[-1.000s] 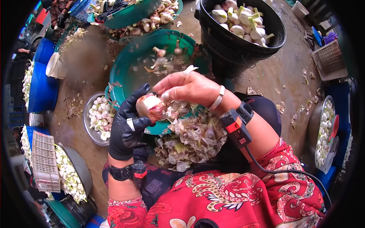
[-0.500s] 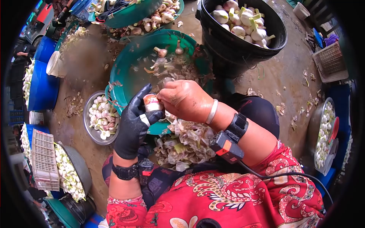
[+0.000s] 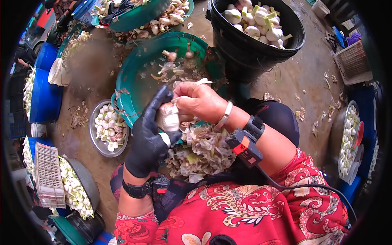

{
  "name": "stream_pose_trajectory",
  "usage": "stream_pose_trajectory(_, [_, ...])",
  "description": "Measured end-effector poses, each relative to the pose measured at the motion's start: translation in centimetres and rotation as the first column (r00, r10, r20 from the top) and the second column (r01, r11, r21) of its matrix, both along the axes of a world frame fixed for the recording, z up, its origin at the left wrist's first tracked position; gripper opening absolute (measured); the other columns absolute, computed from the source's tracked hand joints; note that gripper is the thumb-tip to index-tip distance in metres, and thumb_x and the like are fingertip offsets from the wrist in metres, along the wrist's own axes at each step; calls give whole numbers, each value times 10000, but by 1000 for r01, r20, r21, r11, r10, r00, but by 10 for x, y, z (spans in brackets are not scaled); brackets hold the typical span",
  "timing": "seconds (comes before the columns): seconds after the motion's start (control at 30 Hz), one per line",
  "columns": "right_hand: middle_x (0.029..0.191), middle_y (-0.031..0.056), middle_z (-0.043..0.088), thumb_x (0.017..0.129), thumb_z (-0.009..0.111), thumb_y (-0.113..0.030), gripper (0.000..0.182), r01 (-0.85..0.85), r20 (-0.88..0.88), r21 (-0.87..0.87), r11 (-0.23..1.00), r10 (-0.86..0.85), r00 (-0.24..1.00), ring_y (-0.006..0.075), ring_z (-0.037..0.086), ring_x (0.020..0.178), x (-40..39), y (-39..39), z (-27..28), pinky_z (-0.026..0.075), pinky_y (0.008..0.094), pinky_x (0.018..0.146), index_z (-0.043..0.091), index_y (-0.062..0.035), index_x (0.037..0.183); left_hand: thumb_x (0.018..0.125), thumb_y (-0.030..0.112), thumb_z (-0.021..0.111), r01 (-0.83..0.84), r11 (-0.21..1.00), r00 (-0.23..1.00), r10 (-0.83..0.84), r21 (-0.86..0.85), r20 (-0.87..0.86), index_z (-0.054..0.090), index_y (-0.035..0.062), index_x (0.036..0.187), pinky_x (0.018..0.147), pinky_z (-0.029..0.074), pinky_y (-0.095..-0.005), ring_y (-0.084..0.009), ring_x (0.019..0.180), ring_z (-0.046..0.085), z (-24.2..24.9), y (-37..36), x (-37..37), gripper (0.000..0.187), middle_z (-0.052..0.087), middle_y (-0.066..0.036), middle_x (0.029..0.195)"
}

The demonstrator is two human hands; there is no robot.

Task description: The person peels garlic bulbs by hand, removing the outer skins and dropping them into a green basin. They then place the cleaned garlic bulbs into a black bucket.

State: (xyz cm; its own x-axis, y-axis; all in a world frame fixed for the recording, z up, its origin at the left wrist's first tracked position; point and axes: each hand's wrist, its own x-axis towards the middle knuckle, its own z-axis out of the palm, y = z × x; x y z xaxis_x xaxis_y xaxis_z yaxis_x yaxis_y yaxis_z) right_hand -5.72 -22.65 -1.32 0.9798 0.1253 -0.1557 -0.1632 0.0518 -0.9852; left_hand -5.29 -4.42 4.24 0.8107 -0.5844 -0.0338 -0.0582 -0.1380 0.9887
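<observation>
My left hand, in a black glove with a white band round one finger, is closed round a garlic bulb. The bulb's side facing up is mostly white. Bare and wearing a light bangle, my right hand has its fingers pinched together against the bulb's right side. A strip of pale garlic skin sticks out from its fingers. Both hands are over the near edge of a green basin, which holds murky water, loose skins and a few unpeeled bulbs. Heaped skins lie just below my hands.
A black bucket of large peeled bulbs stands at the upper right. Left of the basin sits a metal bowl of white garlic. Blue tubs and a plastic crate line the left. Another crate stands far right.
The bulb has turned in my left hand, showing more white and less reddish skin. My right hand has shifted slightly, and a skin strip now shows at its fingers.
</observation>
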Motion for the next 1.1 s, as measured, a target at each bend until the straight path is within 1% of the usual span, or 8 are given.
stream_pose_trajectory(0.3, [702, -24, 514, 821, 724, -166, 225, -91, 101, 248, 965, 68, 993, 59, 448, 672, 0, 0, 12, 418, 267, 573, 533, -56, 778, 665, -12, 763, -96, 974, 947, 27, -203, -320, 324, 34, 1450, 986, 437, -329, -193, 1188, 503, -9, -2, 6, 901, 475, -111, 1345])
stream_pose_trajectory(0.4, [676, 59, 531, 795, 686, -119, 190, 25, 427, -76, 997, 9, 904, 211, 508, 606, 4, 3, 8, 426, 343, 559, 512, -52, 764, 690, 3, 762, -26, 997, 998, 22, -76, -63, 368, 24, 1420, 963, 450, -321, -169, 1162, 510, -21, -5, 9, 830, 508, -97, 1303])
stream_pose_trajectory(0.47, [716, 168, 548, 756, 641, -75, 149, 185, 621, -292, 938, 39, 783, 401, 542, 666, -1, 3, 12, 445, 431, 593, 497, -43, 774, 708, 1, 746, -41, 998, 988, 33, -45, -154, 385, 20, 1404, 956, 453, -316, -163, 1148, 516, -17, -10, 7, 784, 525, -90, 1281])
stream_pose_trajectory(0.57, [710, 173, 546, 757, 627, -60, 140, 246, 642, -318, 916, 17, 766, 387, 564, 683, -1, 4, 8, 448, 446, 610, 492, -43, 788, 748, 3, 711, -16, 999, 957, 25, 33, -289, 420, 2, 1363, 947, 456, -303, -155, 1112, 533, -17, -10, 10, 680, 561, -72, 1231])
stream_pose_trajectory(0.83, [693, 129, 582, 799, 562, -87, 70, 427, -3, -107, 898, -430, 903, 233, 563, 645, 13, 23, -24, 453, 361, 601, 537, -30, 766, 709, 1, 684, 20, 998, 989, -28, 54, 149, 358, 2, 1428, 1042, 380, -348, -212, 1223, 482, 0, -19, -2, 789, 491, -145, 1350])
stream_pose_trajectory(0.9, [739, 69, 627, 841, 648, -232, 210, 405, -333, 175, 897, -333, 882, 162, 574, 646, 10, 19, -22, 469, 319, 595, 592, -36, 794, 731, 18, 665, -1, 1000, 1000, 1, 26, -19, 365, -3, 1421, 1050, 374, -354, -231, 1237, 482, -1, -11, 4, 753, 481, -141, 1371])
stream_pose_trajectory(0.97, [835, 57, 647, 873, 678, -394, 381, 78, -385, 284, 956, 39, 922, 125, 607, 677, 8, -3, 4, 513, 267, 599, 636, -24, 954, 739, 25, 646, -45, 999, 972, 38, 28, 230, 370, -4, 1417, 1061, 363, -360, -240, 1243, 479, -6, -5, 11, 732, 474, -136, 1382])
stream_pose_trajectory(1.1, [784, 53, 647, 902, 633, -380, 356, -173, -344, 331, 927, 290, 893, 117, 602, 594, 1, -5, 11, 512, 246, 558, 653, -25, 926, 788, 65, 629, -79, 975, 997, 81, -208, -1, 396, -5, 1398, 1068, 355, -358, -231, 1236, 483, -11, -1, 16, 657, 489, -122, 1363])
